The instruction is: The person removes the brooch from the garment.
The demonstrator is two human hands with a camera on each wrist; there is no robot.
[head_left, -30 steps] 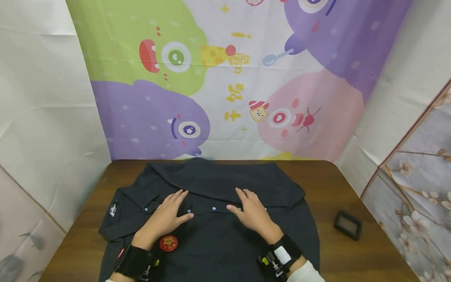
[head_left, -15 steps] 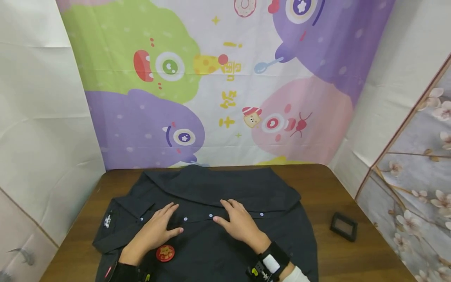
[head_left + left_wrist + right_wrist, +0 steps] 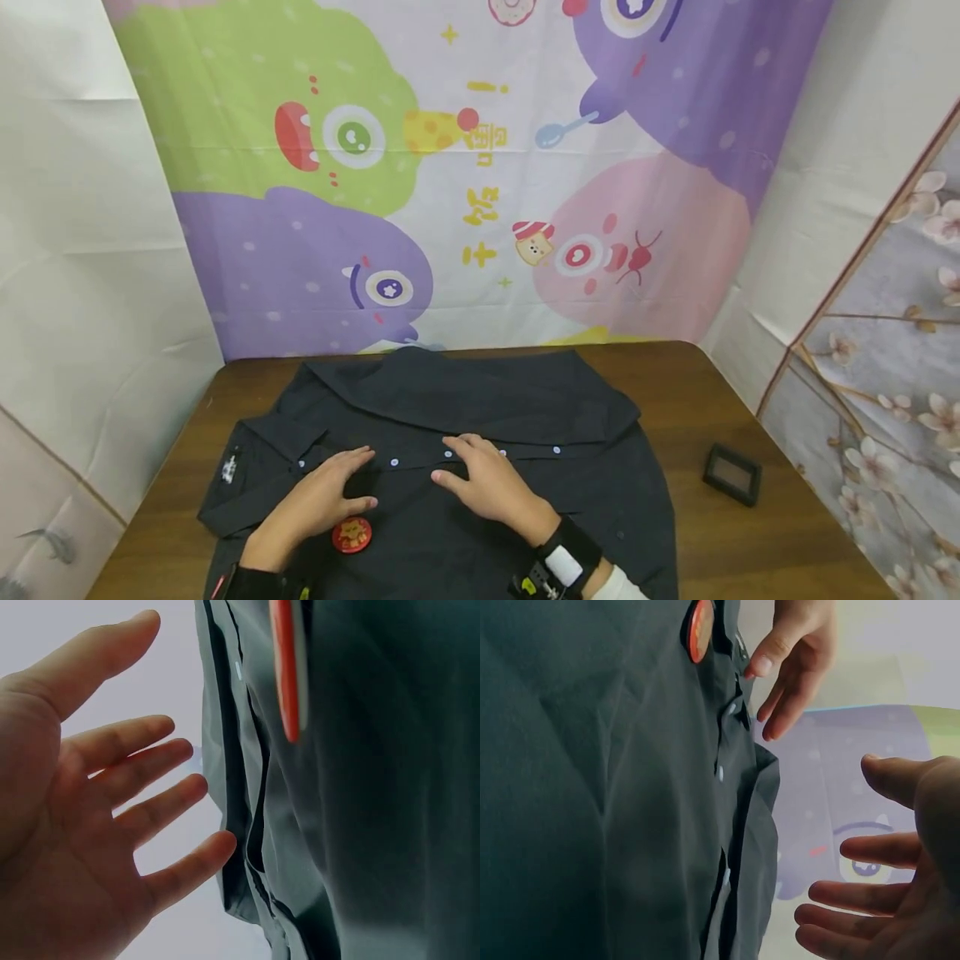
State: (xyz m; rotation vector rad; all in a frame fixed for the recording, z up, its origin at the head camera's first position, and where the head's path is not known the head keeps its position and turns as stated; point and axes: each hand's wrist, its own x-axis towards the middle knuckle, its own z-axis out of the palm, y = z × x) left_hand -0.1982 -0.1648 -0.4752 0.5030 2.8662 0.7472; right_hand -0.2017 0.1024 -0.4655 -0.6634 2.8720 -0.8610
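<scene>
A dark shirt or jacket lies spread over the brown table, with a row of small pale buttons running across it. On its left part sits a round red badge with a gold design. My left hand hovers over the garment just beside the badge, fingers spread and holding nothing. To the right, my right hand is held above the cloth near the buttons, its fingers loosely extended. Both wrist views show each palm apart from the fabric.
A small black frame-like object lies on the table at the right. Behind the table hangs a cartoon-printed cloth. White sheets and flower-patterned panels stand at the sides.
Both hands have drifted left and a little nearer the body over the garment. The head view has shifted slightly. The garment, badge and black object stay in place.
</scene>
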